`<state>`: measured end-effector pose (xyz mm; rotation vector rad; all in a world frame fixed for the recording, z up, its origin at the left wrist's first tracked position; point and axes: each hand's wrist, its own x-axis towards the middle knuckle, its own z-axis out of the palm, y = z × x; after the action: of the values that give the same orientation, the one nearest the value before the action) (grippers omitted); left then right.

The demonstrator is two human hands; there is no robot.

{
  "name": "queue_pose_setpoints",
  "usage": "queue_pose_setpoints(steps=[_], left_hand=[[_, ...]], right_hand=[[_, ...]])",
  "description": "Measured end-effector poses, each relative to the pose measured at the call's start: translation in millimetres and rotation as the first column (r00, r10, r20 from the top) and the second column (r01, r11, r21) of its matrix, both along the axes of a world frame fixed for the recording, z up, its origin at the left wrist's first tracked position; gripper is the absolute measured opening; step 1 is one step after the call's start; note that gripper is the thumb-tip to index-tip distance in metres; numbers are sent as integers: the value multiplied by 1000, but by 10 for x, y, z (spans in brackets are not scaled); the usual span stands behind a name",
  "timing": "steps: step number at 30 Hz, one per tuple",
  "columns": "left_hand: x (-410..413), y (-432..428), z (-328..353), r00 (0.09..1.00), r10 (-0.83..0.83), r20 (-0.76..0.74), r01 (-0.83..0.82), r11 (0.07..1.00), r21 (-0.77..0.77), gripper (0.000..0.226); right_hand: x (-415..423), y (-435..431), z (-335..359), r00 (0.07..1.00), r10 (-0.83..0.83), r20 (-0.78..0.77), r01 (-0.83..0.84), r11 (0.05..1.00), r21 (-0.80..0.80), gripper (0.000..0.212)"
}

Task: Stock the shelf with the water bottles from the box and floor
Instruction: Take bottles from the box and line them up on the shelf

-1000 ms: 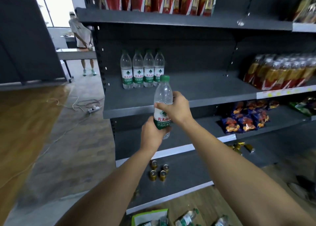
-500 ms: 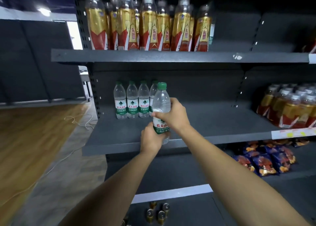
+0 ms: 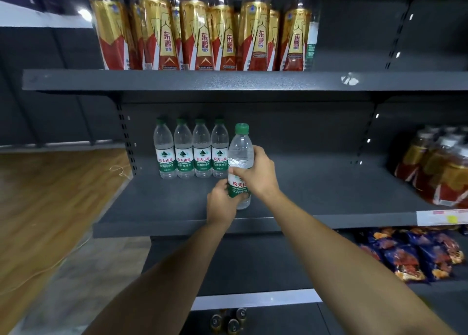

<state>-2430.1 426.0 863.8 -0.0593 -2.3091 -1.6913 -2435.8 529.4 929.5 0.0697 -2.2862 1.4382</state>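
Both hands hold one clear water bottle (image 3: pixel 241 147) with a green cap and green label, upright over the dark grey shelf (image 3: pixel 316 197). My left hand (image 3: pixel 221 203) grips its lower part from the left. My right hand (image 3: pixel 257 173) wraps its middle from the right. Whether its base touches the shelf is unclear. A row of several matching water bottles (image 3: pixel 192 149) stands at the back left of the same shelf, just left of and behind the held bottle.
Gold and red drink bottles (image 3: pixel 202 30) fill the shelf above. More of them (image 3: pixel 438 167) stand at the right end of the middle shelf. Snack bags (image 3: pixel 410 253) lie one shelf down, small cans (image 3: pixel 229 320) below that. Wooden floor (image 3: pixel 50 195) lies left.
The view has tilted up and moved closer to the shelf. Both hands have carried the bottle from below the shelf edge up and over the shelf, beside the standing row.
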Motion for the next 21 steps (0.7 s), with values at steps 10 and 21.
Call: queue_pose_setpoints(steps=[10, 21], left_hand=[[-217, 130, -130, 1000, 15, -1, -15, 999, -48, 39], [-390, 151, -260, 998, 44, 41, -41, 995, -86, 47]], right_hand=[[-247, 147, -170, 1000, -8, 7, 8, 1000, -21, 70], [-512, 233, -302, 998, -45, 40, 45, 999, 10, 70]])
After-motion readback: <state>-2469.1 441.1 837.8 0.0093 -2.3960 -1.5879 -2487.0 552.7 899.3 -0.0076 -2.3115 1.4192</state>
